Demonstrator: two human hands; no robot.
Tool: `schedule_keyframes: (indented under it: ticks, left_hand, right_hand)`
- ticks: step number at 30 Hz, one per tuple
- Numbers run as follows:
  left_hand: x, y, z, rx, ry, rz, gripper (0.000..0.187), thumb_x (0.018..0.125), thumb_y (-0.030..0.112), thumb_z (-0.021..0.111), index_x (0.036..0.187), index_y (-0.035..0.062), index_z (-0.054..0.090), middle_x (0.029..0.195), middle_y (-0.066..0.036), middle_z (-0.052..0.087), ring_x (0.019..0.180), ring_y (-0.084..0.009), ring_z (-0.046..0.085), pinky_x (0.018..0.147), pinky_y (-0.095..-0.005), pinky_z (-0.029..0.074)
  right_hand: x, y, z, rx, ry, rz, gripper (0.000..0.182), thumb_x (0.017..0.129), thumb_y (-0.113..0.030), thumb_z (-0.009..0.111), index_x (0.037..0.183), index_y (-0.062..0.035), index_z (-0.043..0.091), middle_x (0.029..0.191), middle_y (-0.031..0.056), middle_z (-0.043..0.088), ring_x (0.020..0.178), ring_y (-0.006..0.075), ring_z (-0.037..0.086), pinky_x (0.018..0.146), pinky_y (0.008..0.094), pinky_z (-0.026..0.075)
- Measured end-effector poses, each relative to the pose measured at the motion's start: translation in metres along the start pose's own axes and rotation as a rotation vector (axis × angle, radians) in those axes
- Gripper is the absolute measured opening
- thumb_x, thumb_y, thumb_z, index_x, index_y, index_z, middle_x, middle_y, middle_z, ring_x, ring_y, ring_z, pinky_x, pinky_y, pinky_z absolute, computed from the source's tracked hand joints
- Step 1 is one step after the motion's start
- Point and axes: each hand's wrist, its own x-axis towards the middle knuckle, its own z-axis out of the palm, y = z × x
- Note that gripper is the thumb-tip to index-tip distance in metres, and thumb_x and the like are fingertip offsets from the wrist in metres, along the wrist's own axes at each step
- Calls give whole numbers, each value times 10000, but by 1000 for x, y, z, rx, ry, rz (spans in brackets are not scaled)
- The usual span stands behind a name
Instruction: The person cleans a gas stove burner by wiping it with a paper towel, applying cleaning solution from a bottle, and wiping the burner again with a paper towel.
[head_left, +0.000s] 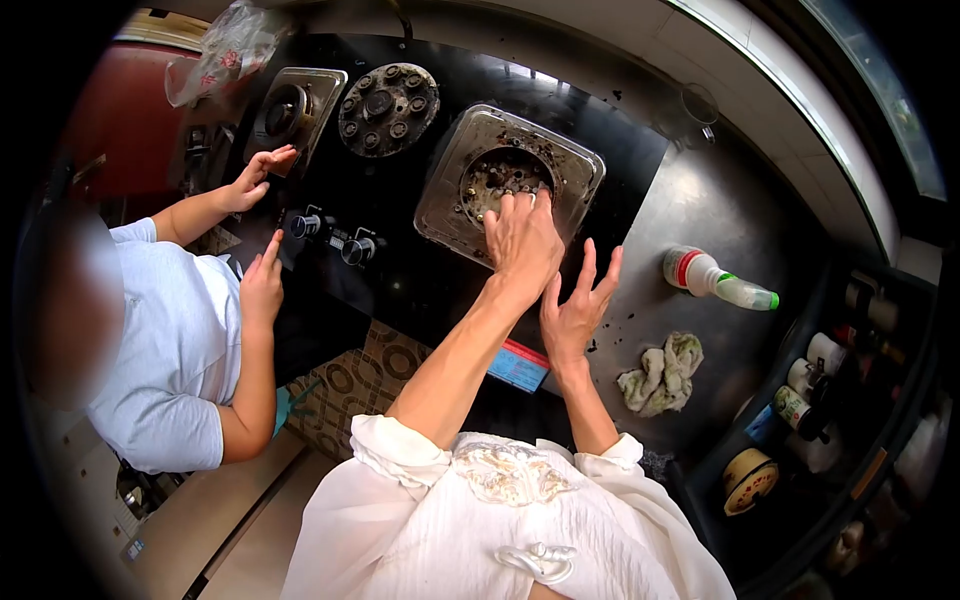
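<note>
Head view: tray point(446, 200) is sitting on the black cooktop point(400, 215), straight ahead of both hands; its round well point(505, 167) is opening upward. Left hand point(525, 235) is the nearer one, bending over the tray's near rim, fingertips pointing down into the well's near right side. Grip: fingers are curling close together; cannot tell whether they are pinching anything. Tray is looking roughly square, so no clear long axis. Right hand point(577, 315) is hanging just outside the tray's near right corner, fingers spreading wide, holding nothing. Cloth point(662, 375) and bottle point(695, 270) are lying farther right, on the metal bench point(640, 300).
</note>
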Motion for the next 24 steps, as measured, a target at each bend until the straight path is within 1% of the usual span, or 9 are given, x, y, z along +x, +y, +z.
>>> schedule_keyframes:
  ticks: [6,7,11,14,16,20,22,23,24]
  left_hand:
    - [-1,1,-1,-89,-1,-72,440,898,119,539,1313,39,664,1101,-148,687,1088,-303,577,929,-454,393]
    - [-1,0,-1,-80,15,-60,419,901,118,538,1286,39,682,1088,-141,693,1080,-295,583,924,-453,393]
    - [-2,0,-1,-63,27,-45,409,899,120,546,1276,43,687,1085,-130,696,1073,-290,587,914,-450,394]
    - [-5,-3,-1,-47,18,-30,399,896,113,552,1263,41,692,1048,-113,697,1053,-284,592,901,-446,396]
    - [-9,-7,-4,-73,37,-10,372,888,99,563,1221,61,723,999,-98,693,1030,-277,596,892,-440,401]
    - [-6,-19,-9,-107,60,16,338,879,84,573,1163,80,758,971,-95,687,1017,-270,597,882,-432,409]
    - [-6,-25,-13,-130,23,24,323,868,70,584,1128,91,776,973,-98,687,1021,-269,595,886,-426,412]
    - [-6,-28,-13,-160,23,38,314,873,57,577,1121,68,770,972,-121,682,1003,-293,599,897,-432,441]
    - [-5,-31,-13,-162,20,38,314,873,57,577,1121,68,770,972,-121,682,1003,-293,599,897,-432,441]
  right_hand:
    - [-1,4,4,4,-2,-16,669,904,-125,677,1520,-64,421,1609,288,210,1481,476,267,1179,544,299]
    - [-1,4,4,7,-11,0,667,907,-126,675,1521,-66,421,1611,286,206,1483,476,264,1181,543,297]
    - [0,4,3,2,-17,0,664,914,-131,674,1525,-73,419,1614,281,200,1484,476,262,1183,543,295]
    - [0,4,3,-6,-18,-2,664,916,-135,675,1525,-73,420,1614,280,202,1484,474,265,1183,537,296]
    - [1,2,2,-1,-24,0,661,917,-136,675,1524,-71,421,1613,280,203,1484,473,267,1184,533,296]
    - [1,0,1,-6,-24,-7,655,921,-140,673,1521,-63,423,1608,281,207,1480,472,272,1184,525,297]
    - [2,-1,0,-12,-23,-8,654,922,-139,672,1521,-62,423,1607,281,206,1478,472,275,1183,525,298]
    - [2,-1,0,-17,-25,-7,652,922,-138,671,1521,-60,423,1607,282,204,1476,473,277,1182,526,299]
    - [1,-1,0,-19,-27,-5,652,922,-138,671,1521,-60,423,1607,282,204,1476,473,277,1182,526,299]
